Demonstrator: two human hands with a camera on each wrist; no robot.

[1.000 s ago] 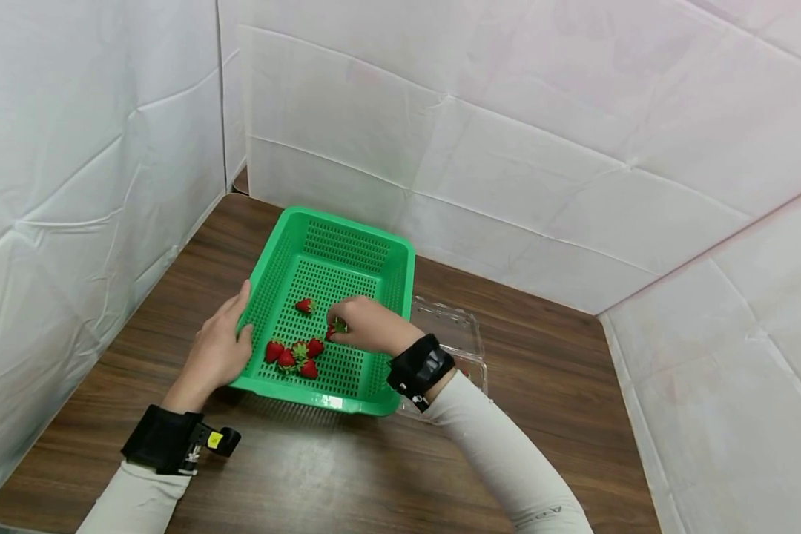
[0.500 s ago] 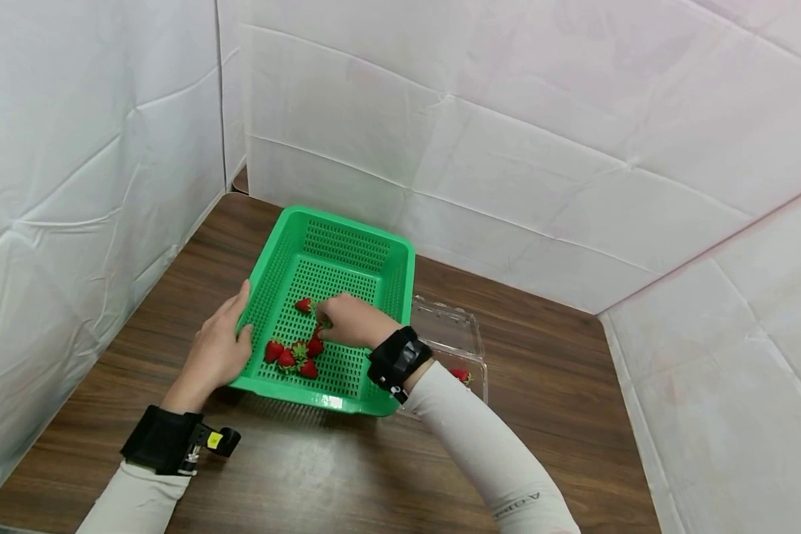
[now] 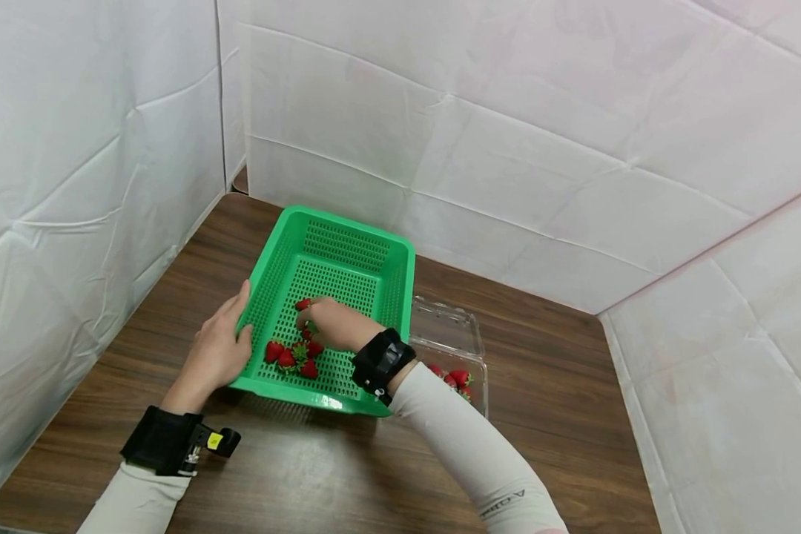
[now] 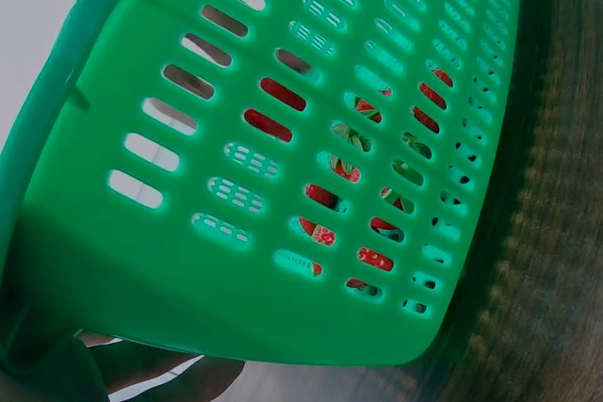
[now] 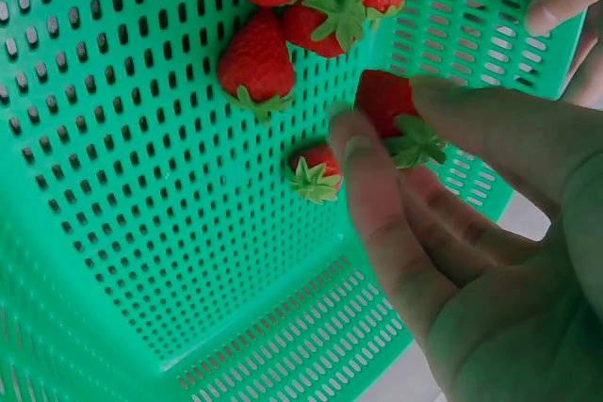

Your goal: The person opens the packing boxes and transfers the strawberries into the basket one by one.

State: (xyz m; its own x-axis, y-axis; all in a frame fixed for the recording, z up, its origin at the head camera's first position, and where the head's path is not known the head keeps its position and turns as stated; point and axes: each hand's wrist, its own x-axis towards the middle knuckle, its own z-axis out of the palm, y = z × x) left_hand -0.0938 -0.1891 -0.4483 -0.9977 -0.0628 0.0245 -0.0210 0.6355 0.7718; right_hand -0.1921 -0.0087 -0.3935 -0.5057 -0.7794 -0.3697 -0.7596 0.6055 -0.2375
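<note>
Between thumb and fingertips my right hand (image 3: 339,325) pinches a red strawberry (image 5: 384,104) with a green leafy top. This is inside the green perforated plastic basket (image 3: 347,245). Below it in the right wrist view, a single strawberry (image 5: 316,171) lies on the basket floor. Several more strawberries (image 3: 297,356) sit bunched together at the near left of the floor. My left hand (image 3: 218,348) grips the basket's left rim, thumb on the inner side. Through the slots in the left wrist view, red fruit shows behind the basket wall (image 4: 113,270).
Right of the basket stands an open clear plastic clamshell box (image 3: 447,326), partly behind my right forearm, with several strawberries (image 3: 460,377) in it. The brown wooden table (image 3: 547,371) is enclosed by white sheeting walls (image 3: 507,148).
My right hand has moved left across the basket with the pinched strawberry, towards the other strawberries. More fruit in the clear box has come into sight. The left hand stays put.
</note>
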